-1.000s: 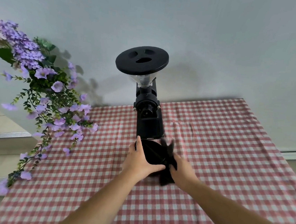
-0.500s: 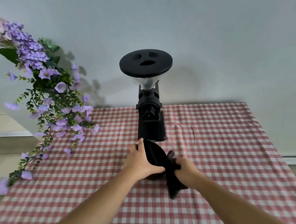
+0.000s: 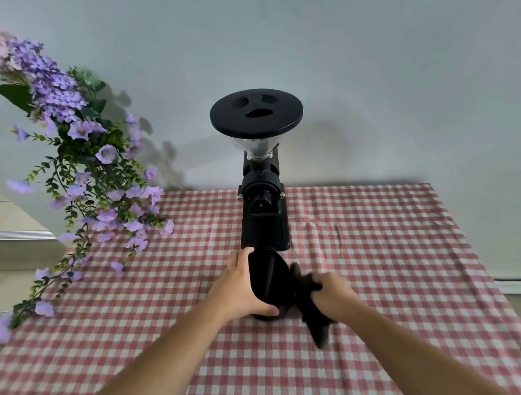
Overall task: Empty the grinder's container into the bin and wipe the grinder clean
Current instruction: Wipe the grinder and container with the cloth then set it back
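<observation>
A tall black grinder (image 3: 263,220) with a round lid and clear hopper stands upright near the table's back edge. Just in front of its base, the grinder's black container (image 3: 268,279) sits tilted on the cloth. My left hand (image 3: 239,286) grips the container's left side. My right hand (image 3: 334,295) clutches a black cloth (image 3: 312,310) pressed against the container's right side, and a tail of the cloth hangs down toward the table. The bin is not in view.
A red-and-white checked tablecloth (image 3: 401,306) covers the table. A spray of purple flowers (image 3: 75,154) with green leaves overhangs the left side. A plain pale wall rises behind the grinder. At the left, a light counter edge (image 3: 1,233) shows.
The right hand has slid the black cloth further right and down along the container. The left hand keeps its hold. The view has tipped slightly, so the grinder sits lower in frame.
</observation>
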`<state>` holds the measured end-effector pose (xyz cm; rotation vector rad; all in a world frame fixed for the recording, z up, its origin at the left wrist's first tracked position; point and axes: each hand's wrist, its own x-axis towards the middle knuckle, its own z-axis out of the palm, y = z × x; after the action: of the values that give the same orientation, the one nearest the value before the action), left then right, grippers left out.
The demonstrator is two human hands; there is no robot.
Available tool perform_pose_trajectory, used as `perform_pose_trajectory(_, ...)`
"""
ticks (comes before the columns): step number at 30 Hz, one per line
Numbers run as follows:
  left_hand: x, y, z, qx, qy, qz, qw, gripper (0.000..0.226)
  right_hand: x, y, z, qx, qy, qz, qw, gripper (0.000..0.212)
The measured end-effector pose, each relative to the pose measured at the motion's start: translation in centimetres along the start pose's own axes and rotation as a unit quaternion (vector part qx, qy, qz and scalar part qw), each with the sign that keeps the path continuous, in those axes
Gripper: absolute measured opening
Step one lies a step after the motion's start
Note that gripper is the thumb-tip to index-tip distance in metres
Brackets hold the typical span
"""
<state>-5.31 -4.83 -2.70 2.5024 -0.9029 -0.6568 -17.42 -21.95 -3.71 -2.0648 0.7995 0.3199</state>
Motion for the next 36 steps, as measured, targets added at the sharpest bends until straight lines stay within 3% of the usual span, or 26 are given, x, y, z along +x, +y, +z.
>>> perform_pose_trajectory(4, 0.6, -0.9, -2.7, 0.020, -0.089, 0.019, 0.996, 0.132, 0.6, -1.9, -0.5, 0.045, 0.100, -0.070, 0.992, 0.035)
perform_pose_trajectory(7, 0.4, -1.1, -3.3, 0.049, -0.124, 0.004, 0.991, 0.139, 0.0, -1.6, 1.7, 0.006, 0.025, -0.073, 0.997, 0.030)
perform_pose_trajectory(11, -0.1, -0.9, -2.0, 0.115, -0.068, 0.030, 0.991, 0.145, -0.3, -0.5, 1.3, -0.106, -0.074, -0.006, 0.992, 0.035)
perform_pose_trajectory(17, 0.5, -0.7, -2.5, 0.131, -0.082, 0.037, 0.987, 0.138, 1.0, -2.9, 0.0, 0.066, 0.071, -0.062, 0.993, 0.036)
perform_pose_trajectory(23, 0.1, -2.0, -1.8, 0.112, -0.043, 0.038, 0.992, 0.140, 0.5, -0.3, 0.7, -0.075, -0.051, -0.026, 0.996, 0.025)
perform_pose_trajectory(26, -0.7, -2.6, -1.0, 0.033, 0.004, 0.035, 0.999, 0.130, 0.2, -0.1, -0.2, 0.039, 0.028, 0.018, 0.999, 0.030)
perform_pose_trajectory(29, -1.8, -2.8, -0.5, -0.033, 0.027, 0.037, 0.998, 0.119, -0.4, -1.8, -0.3, 0.120, 0.150, 0.010, 0.981, 0.020)
perform_pose_trajectory(32, -2.3, -2.7, -0.3, -0.021, 0.045, 0.042, 0.998, 0.115, -1.1, -4.1, 0.8, -0.032, 0.210, -0.121, 0.970, 0.020)
perform_pose_trajectory(34, -2.6, -2.5, -0.3, -0.024, 0.055, 0.039, 0.997, 0.114, -1.2, -5.7, 2.1, -0.183, 0.169, -0.173, 0.953, 0.039)
perform_pose_trajectory(36, -2.8, -2.4, -0.1, -0.054, 0.068, 0.039, 0.995, 0.112, -1.3, -6.9, 3.6, -0.323, 0.119, -0.163, 0.925, 0.054)
